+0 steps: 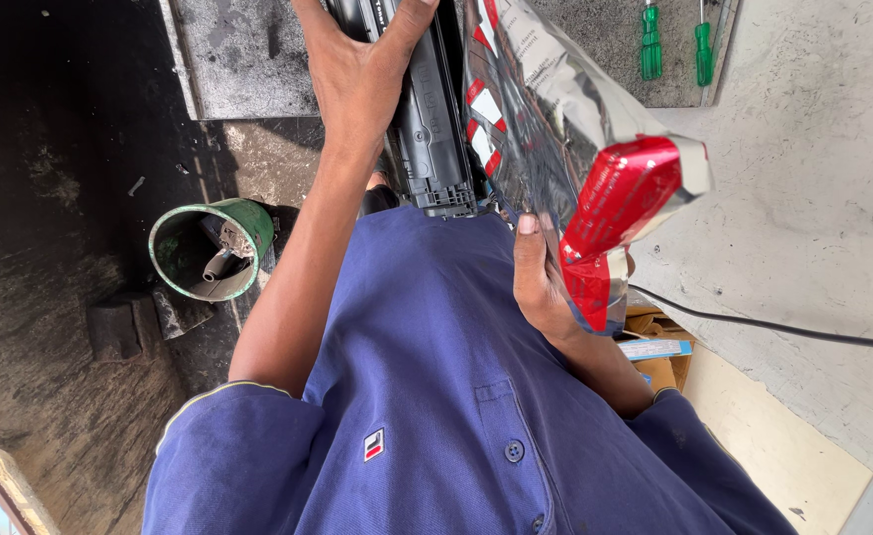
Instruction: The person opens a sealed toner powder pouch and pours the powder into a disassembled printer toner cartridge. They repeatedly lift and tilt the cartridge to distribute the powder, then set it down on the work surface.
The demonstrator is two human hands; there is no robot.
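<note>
Being gripped at 12 o'clock by the left hand (357,79) is a long black cartridge (432,129), with the fingers wrapped over its top. A shiny silver and red bag (555,109) is held just beside it, toward 1 o'clock, and its lower edge is pinched by the right hand (541,282) near the middle. The hands are kept apart. A green can (174,238) is seen at 9 o'clock. Two green screwdrivers (652,45) are laid at 1 o'clock, and a black cable (773,325) is stretched out at 3 o'clock.
</note>
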